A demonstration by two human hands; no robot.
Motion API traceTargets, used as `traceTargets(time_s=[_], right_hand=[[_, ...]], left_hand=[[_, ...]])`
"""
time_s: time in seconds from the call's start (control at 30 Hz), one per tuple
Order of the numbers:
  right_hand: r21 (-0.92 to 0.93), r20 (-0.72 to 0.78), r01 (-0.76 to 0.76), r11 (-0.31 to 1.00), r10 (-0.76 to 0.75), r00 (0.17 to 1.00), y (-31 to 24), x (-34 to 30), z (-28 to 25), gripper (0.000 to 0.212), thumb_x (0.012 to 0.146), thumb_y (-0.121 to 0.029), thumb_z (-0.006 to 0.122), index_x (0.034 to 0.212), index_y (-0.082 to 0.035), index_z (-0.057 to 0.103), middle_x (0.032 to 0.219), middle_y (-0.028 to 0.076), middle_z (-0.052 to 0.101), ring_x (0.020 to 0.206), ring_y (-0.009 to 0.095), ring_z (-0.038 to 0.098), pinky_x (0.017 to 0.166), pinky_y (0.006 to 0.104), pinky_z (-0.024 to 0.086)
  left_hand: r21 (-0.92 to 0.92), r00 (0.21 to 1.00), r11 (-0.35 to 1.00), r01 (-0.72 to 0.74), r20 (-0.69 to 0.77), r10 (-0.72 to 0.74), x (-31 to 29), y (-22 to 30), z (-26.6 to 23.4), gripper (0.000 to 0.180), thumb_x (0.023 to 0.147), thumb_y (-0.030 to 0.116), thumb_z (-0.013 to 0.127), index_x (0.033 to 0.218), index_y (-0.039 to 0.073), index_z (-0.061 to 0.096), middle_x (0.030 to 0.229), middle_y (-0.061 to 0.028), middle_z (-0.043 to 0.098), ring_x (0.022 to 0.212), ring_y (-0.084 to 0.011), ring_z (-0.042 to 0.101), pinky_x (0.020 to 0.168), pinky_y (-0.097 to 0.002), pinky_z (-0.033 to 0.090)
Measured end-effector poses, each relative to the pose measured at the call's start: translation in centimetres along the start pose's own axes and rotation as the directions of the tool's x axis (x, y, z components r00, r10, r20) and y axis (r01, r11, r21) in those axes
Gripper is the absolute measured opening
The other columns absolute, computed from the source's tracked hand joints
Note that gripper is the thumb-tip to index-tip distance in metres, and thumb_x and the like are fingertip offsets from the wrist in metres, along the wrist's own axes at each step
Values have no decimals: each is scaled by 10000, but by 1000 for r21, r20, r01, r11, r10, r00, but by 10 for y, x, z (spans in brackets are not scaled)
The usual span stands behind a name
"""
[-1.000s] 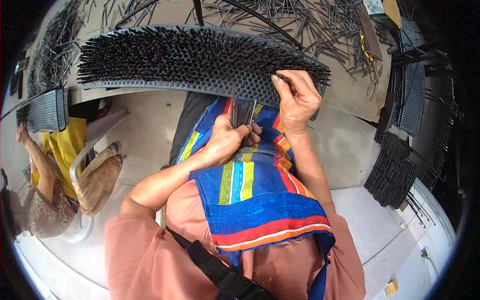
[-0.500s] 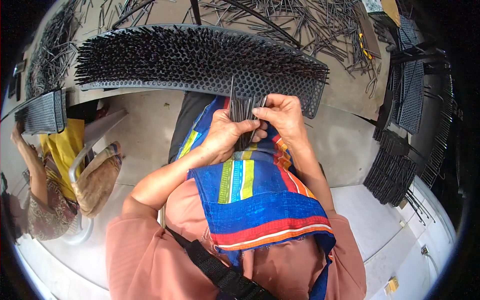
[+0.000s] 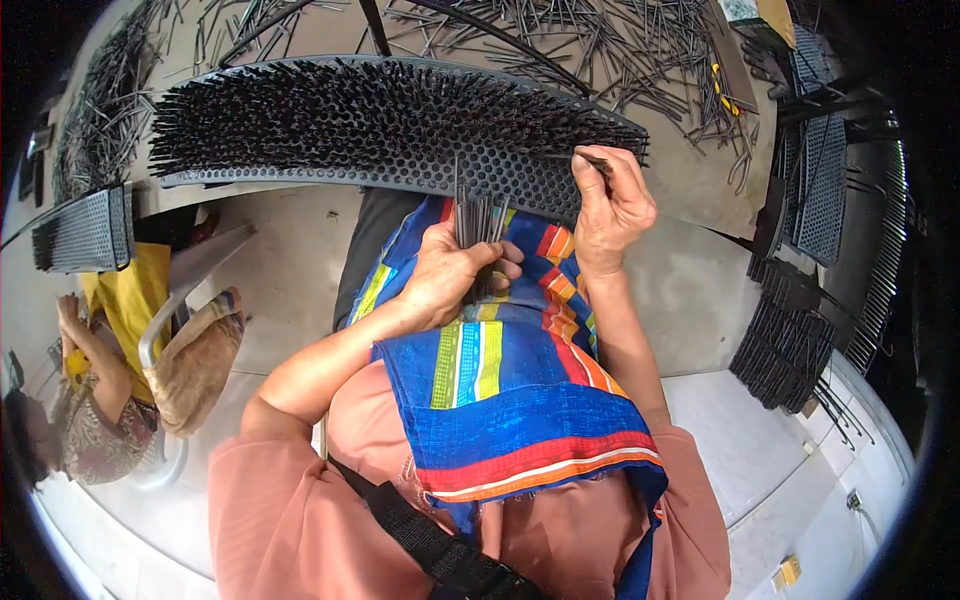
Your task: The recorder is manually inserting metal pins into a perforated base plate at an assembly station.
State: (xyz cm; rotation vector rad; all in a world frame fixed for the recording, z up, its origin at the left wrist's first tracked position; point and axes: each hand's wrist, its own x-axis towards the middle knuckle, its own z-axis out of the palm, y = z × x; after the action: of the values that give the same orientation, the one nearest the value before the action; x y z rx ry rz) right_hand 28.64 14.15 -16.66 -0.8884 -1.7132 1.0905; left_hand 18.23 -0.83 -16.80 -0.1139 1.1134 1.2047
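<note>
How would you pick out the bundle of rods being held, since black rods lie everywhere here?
Find the long perforated black panel bristling with rods across the top. Just below its near edge, over the striped blue cloth, the left hand grips an upright bundle of thin black rods. Only these are bunched in a fist.

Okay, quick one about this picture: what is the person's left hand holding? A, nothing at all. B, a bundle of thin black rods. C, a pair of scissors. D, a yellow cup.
B: the left hand is closed around a bundle of thin black rods that stick up out of the fist, over the striped cloth on the lap.
</note>
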Motion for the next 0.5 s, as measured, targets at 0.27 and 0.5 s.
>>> traceTargets(time_s=[0.27, 0.5], right_hand=[[-198, 104, 155, 968, -137, 985, -2, -4, -2, 108, 775, 63, 705, 874, 20, 696, 802, 37, 632, 650, 61, 512, 554, 196, 397], [-194, 82, 117, 974, -102, 991, -8, 0, 5, 133, 758, 76, 712, 877, 15, 703, 740, 31, 617, 617, 57, 507, 526, 212, 386]], left_hand=[[-26, 998, 999, -27, -49, 25, 1, -2, 1, 65, 890, -5, 597, 900, -43, 648, 805, -144, 687, 642, -185, 672, 580, -286, 572], [-51, 997, 997, -60, -53, 58, 1, -2, 1, 63, 889, 10, 602, 890, -36, 645, 791, -123, 686, 627, -160, 668, 534, -261, 553]])
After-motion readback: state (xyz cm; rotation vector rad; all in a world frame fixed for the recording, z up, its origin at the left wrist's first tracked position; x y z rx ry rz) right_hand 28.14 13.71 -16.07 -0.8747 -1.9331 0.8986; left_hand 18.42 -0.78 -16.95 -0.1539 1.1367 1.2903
